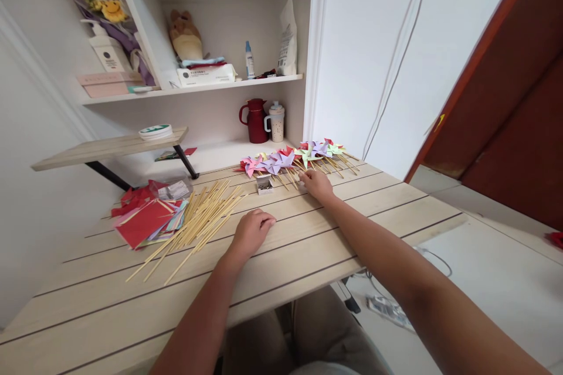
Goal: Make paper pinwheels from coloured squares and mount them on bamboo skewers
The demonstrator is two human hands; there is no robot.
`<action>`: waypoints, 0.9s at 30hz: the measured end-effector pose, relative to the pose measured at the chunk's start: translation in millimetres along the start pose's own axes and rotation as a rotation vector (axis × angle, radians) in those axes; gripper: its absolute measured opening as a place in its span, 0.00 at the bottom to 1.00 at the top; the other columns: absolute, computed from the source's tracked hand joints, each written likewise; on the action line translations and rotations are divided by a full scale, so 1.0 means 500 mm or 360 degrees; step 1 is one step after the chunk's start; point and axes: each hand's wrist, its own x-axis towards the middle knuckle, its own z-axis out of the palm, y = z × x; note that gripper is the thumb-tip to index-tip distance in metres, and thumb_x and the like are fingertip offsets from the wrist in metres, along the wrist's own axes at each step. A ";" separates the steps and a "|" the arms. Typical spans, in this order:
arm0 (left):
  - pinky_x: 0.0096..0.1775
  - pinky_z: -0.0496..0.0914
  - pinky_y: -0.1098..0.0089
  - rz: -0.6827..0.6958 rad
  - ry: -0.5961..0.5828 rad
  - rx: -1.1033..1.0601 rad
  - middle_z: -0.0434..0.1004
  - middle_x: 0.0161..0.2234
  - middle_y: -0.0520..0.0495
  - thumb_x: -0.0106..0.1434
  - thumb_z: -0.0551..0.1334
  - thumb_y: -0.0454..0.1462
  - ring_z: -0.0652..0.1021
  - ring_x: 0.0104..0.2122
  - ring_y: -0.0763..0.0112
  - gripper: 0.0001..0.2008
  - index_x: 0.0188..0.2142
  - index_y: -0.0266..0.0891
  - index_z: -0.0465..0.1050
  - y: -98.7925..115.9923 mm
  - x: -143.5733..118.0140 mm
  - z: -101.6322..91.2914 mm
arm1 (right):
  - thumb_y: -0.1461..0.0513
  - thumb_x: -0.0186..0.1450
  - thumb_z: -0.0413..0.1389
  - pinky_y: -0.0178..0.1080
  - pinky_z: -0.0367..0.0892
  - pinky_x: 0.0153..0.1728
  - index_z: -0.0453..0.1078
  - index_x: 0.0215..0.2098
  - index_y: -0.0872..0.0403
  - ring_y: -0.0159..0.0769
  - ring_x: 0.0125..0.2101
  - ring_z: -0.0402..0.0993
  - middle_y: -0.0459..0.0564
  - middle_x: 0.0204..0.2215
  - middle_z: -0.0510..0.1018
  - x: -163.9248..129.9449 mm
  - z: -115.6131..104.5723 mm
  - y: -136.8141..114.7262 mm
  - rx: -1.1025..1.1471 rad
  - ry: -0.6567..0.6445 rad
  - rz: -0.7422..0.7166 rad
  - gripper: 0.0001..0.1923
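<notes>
Several paper pinwheels in pink, purple, green and red lie in a row at the back of the table, their sticks pointing toward me. At the stick ends is my right hand, its fingers bent and closed; whether a stick is between them is too small to tell. My left hand rests on the tabletop, fingers curled together, with nothing visible in them. Between the hands and the pinwheels stands a small open box of tiny metal pieces. Loose wooden sticks are heaped left of my left hand.
Coloured paper squares and a clear plastic bag lie on the left of the table. A small raised shelf stands behind them. Further back are a red jug and a cup, under a cabinet shelf.
</notes>
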 end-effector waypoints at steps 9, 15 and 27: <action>0.46 0.70 0.64 0.0003 -0.0025 0.0024 0.82 0.39 0.45 0.67 0.59 0.38 0.79 0.42 0.61 0.11 0.38 0.42 0.82 0.005 0.001 -0.005 | 0.50 0.62 0.63 0.37 0.61 0.33 0.77 0.37 0.50 0.42 0.39 0.76 0.51 0.39 0.83 -0.017 0.005 -0.007 -0.0271 -0.0214 -0.0085 0.13; 0.46 0.70 0.63 0.0011 -0.0042 0.0026 0.82 0.40 0.45 0.67 0.59 0.37 0.79 0.42 0.61 0.11 0.39 0.42 0.82 0.006 0.000 -0.007 | 0.52 0.64 0.60 0.38 0.62 0.33 0.77 0.38 0.50 0.45 0.42 0.77 0.53 0.41 0.83 -0.015 0.009 -0.008 -0.0362 -0.0215 -0.0091 0.11; 0.48 0.70 0.62 0.0019 -0.0048 0.0022 0.82 0.41 0.45 0.67 0.58 0.38 0.79 0.42 0.61 0.12 0.39 0.43 0.83 0.009 -0.003 -0.011 | 0.50 0.65 0.60 0.38 0.62 0.33 0.76 0.35 0.51 0.45 0.39 0.76 0.54 0.38 0.83 -0.011 0.021 -0.005 -0.0296 -0.0124 -0.0112 0.14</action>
